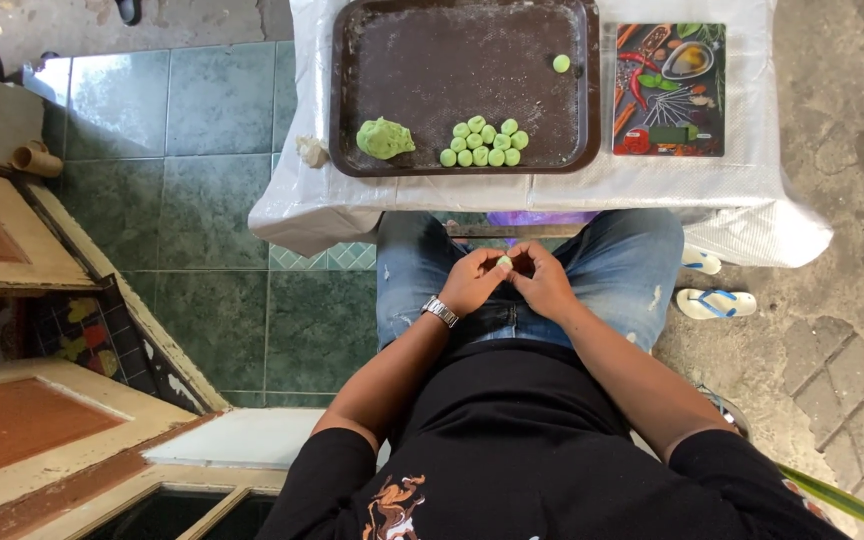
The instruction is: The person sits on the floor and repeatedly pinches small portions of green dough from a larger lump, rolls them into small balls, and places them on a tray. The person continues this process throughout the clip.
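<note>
Over my lap, my left hand [474, 278] and my right hand [544, 280] meet, fingertips pinching a small pale green dough piece [504, 263] between them. A silver watch [440, 311] is on my left wrist. On the table ahead lies a dark brown tray [352, 60]. It carries a lump of green dough [384, 138] at its near left, a cluster of several small green dough balls [485, 143] beside it, and a single green ball [561, 63] at the far right.
The table wears a white plastic cover [752, 190]. A flat kitchen scale with a colourful food print [670, 90] lies right of the tray. A small whitish scrap [310, 151] lies left of it. Sandals [714, 302] lie on the concrete; green tiles and wooden door panels [12, 300] are left.
</note>
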